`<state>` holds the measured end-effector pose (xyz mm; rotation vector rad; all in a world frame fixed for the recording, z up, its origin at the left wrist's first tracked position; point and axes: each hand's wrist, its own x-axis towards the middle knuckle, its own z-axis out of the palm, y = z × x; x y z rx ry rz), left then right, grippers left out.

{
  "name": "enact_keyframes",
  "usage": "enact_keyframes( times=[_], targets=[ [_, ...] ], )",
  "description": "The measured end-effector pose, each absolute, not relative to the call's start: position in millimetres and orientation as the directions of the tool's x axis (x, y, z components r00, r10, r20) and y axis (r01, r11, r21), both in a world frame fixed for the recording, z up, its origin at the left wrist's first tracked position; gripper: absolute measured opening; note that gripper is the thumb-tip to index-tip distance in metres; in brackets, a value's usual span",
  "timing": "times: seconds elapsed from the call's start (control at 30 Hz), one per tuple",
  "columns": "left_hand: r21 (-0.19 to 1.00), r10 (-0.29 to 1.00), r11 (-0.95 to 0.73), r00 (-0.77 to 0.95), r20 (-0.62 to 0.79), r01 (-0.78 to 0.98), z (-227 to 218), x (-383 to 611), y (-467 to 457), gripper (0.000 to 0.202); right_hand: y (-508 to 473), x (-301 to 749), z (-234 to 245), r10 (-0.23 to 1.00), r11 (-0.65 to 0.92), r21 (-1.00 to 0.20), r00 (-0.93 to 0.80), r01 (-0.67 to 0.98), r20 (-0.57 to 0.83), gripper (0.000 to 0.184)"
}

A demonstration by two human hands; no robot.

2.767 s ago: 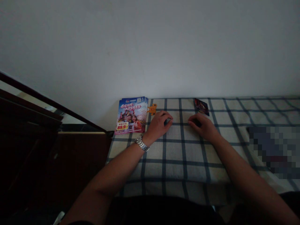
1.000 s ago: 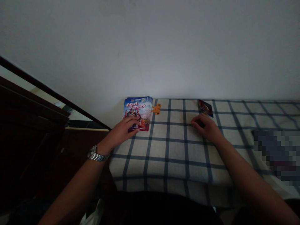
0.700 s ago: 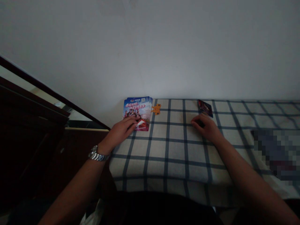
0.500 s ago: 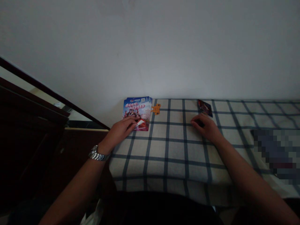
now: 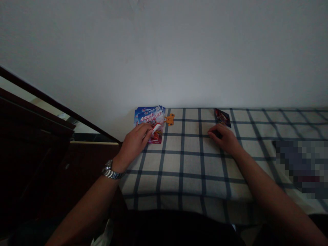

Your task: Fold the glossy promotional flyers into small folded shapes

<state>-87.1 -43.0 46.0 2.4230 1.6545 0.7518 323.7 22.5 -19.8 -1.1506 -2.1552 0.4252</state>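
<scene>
A stack of printed flyers (image 5: 159, 138), blue at the top and red at the bottom, lies on the checked cloth close to the wall. My left hand (image 5: 137, 138), with a metal watch on its wrist, pinches the lower edge of the top flyer (image 5: 151, 118). That flyer sits tilted over the stack, its lower edge bent up to show a white underside. On the right, my right hand (image 5: 223, 137) rests on the cloth, fingers curled in toward the thumb, and nothing shows in them. Just beyond its knuckles lies a dark glossy card (image 5: 222, 117), partly covered by the hand.
An orange bear-shaped cutout (image 5: 169, 119) lies right beside the flyers. The checked tablecloth (image 5: 191, 164) meets a white wall (image 5: 192, 51) at the back. A pixelated dark item (image 5: 299, 164) is at the right. Dark wooden furniture (image 5: 33, 153) stands at the left.
My left hand has moved slightly up and right, turning the top flyer askew from the stack and raising its lower edge. My right hand has stayed in place.
</scene>
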Motion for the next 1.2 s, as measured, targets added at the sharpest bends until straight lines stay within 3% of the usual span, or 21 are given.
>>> enact_keyframes(
  times=[0.27, 0.53, 0.7, 0.97, 1.2],
  targets=[
    [0.338, 0.815, -0.568, 0.455, 0.359, 0.751, 49, -30, -33, 0.023, 25, 325, -23, 0.811, 0.583, -0.537, -0.394, 0.610, 0.433, 0.019],
    [0.330, 0.723, -0.691, 0.614, 0.317, 0.643, 28, 29, -26, 0.022, 21, 323, -20, 0.803, 0.593, -0.552, -0.381, 0.586, 0.458, 0.011],
    [0.268, 0.635, -0.772, 0.716, 0.290, 0.576, 18, 48, -24, 0.019, 19, 321, -19, 0.780, 0.623, -0.547, -0.398, 0.560, 0.482, 0.011],
    [0.227, 0.594, -0.805, 0.754, 0.281, 0.549, 4, 55, -24, 0.026, 13, 316, -20, 0.738, 0.674, -0.527, -0.511, 0.519, 0.441, 0.028],
    [0.275, 0.580, -0.813, 0.756, 0.302, 0.514, 0, 52, -23, 0.027, 15, 315, -25, 0.695, 0.717, -0.456, -0.591, 0.526, 0.410, 0.035]
  ],
)
